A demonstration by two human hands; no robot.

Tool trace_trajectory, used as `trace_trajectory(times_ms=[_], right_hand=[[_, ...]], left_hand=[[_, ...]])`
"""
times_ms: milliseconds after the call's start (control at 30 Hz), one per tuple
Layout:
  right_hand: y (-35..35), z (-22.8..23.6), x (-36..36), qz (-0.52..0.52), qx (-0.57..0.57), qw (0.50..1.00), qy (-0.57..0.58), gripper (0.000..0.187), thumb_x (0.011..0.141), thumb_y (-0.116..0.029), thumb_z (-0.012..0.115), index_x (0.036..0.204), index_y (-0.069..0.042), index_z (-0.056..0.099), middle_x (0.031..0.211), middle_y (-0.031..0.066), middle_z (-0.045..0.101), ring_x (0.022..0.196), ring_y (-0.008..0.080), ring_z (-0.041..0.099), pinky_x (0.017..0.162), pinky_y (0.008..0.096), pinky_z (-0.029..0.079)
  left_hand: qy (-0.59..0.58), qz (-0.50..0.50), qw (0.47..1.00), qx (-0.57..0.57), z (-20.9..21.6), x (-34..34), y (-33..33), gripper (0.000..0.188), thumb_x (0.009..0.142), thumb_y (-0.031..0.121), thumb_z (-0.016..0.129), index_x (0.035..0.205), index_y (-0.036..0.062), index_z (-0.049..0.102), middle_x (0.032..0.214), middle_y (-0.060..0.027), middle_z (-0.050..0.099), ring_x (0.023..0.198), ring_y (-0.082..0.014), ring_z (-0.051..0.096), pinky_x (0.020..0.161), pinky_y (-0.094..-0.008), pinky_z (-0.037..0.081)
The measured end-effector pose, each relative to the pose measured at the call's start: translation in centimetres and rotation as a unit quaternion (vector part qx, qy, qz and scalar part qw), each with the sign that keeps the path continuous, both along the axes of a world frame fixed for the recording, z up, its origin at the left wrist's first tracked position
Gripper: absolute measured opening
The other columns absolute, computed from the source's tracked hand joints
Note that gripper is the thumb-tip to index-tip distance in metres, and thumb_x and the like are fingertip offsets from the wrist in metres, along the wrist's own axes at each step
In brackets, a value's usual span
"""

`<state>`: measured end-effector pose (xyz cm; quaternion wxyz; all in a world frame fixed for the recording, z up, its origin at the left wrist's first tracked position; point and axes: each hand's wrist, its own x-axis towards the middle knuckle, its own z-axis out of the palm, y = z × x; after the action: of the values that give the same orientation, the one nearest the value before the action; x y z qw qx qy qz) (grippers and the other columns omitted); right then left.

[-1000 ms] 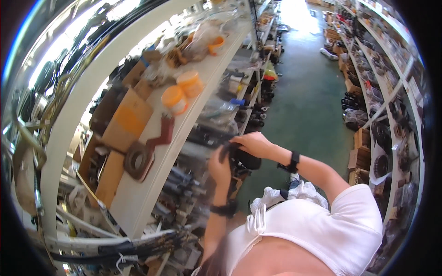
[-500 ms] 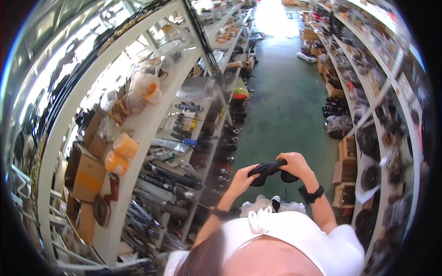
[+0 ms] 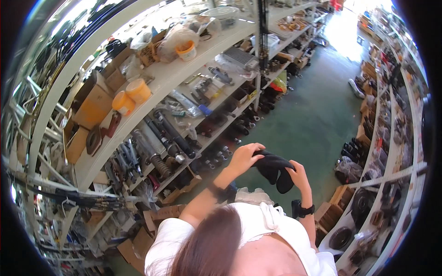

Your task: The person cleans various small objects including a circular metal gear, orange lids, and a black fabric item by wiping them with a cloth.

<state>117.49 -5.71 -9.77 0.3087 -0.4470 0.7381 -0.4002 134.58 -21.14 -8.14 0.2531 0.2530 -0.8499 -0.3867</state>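
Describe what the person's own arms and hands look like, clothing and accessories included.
Both hands are ungloved. The left hand has a dark, blurred band at its wrist; the right hand has a black watch-like band. The white sleeves are short.

No readable text, labels, numbers or signs. Any print on nearest orange tub [image 3: 123, 103] or cardboard box [image 3: 94, 109]: too small or blurred.
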Motion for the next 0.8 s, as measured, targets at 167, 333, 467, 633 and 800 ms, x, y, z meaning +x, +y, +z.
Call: trace_trajectory(times_ms=[167,333,467,633,800], right_hand=[[-5.8,1.1,2.1,0.081,-0.141,0.942,-0.293,0.016,0.080,-0.005,0.047,0.095,-0.001,0.049,0.081,0.0000,0.049,0.074,0.0080,0.045,0.063,0.0212,0.038],[-12.8,-0.7,8.1,0.081,-0.235,0.933,-0.261,0.032,0.078,-0.001,0.046,0.109,-0.005,0.040,0.091,0.0021,0.047,0.083,0.0110,0.044,0.074,0.0222,0.038],[-16.8,2.4,10.4,0.110,-0.255,0.940,-0.198,0.035,0.075,0.003,0.051,0.108,-0.004,0.042,0.092,0.0039,0.050,0.087,0.0115,0.046,0.080,0.0228,0.038],[-24.8,5.5,11.2,0.105,-0.272,0.951,-0.102,0.024,0.073,0.002,0.056,0.097,0.000,0.051,0.085,0.0067,0.056,0.081,0.0124,0.051,0.075,0.0245,0.041],[-34.7,13.7,14.2,0.160,-0.328,0.929,-0.060,0.031,0.072,-0.002,0.061,0.102,-0.001,0.052,0.085,0.0092,0.060,0.080,0.0129,0.056,0.073,0.0265,0.045]], left_hand=[[0.024,0.058,0.991,0.119,0.1,4.2,-1.3,0.023,0.073,0.010,0.064,0.094,0.0043,0.058,0.083,-0.0094,0.062,0.077,-0.0205,0.060,0.068,-0.0289,0.046],[0.136,0.132,0.962,0.197,1.7,4.4,-2.2,0.024,0.075,-0.001,0.059,0.099,-0.0017,0.055,0.087,-0.0111,0.061,0.080,-0.0166,0.059,0.073,-0.0262,0.045],[0.209,0.137,0.947,0.202,1.7,6.8,-5.4,0.029,0.079,-0.003,0.056,0.107,-0.0007,0.053,0.094,-0.0082,0.061,0.088,-0.0157,0.059,0.079,-0.0251,0.045],[0.138,0.226,0.960,-0.093,6.3,11.7,-9.9,0.028,0.078,0.005,0.062,0.105,0.0011,0.058,0.101,-0.0123,0.061,0.094,-0.0210,0.058,0.081,-0.0295,0.045],[-0.010,0.548,0.735,-0.400,11.3,19.0,-18.5,0.072,0.065,0.031,0.074,0.120,-0.0022,0.043,0.120,-0.0156,0.049,0.113,-0.0309,0.044,0.094,-0.0424,0.033]])
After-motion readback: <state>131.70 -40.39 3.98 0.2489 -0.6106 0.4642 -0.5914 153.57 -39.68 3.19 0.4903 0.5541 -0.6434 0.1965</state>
